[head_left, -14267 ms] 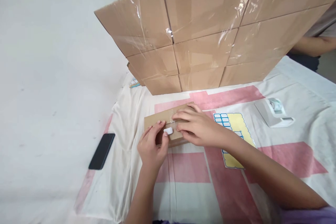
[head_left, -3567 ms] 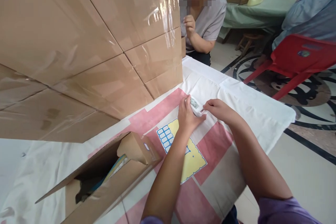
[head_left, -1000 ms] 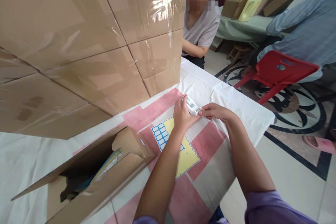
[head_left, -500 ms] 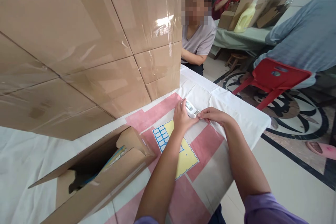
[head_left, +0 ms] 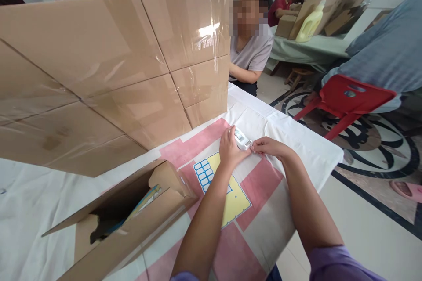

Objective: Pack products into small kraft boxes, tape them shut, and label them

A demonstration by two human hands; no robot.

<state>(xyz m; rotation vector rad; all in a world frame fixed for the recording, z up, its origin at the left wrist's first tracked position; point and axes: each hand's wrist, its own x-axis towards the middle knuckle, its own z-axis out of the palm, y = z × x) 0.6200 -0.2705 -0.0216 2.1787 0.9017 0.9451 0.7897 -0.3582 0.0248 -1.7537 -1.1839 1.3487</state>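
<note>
Left hand (head_left: 229,148) curled round white tape dispenser (head_left: 243,140); right hand (head_left: 268,145) has fingers pinched together at its four o'clock end, any tape between them too small to tell. Dispenser on cloth (head_left: 263,210), one o'clock from yellow sheet (head_left: 235,199), two o'clock from open carton (head_left: 145,225). Probably light, stiff, smooth plastic; best gripped round body, clear of likely sharp cutting end.

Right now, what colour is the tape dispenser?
The tape dispenser is white, shown best in the head view.
</note>
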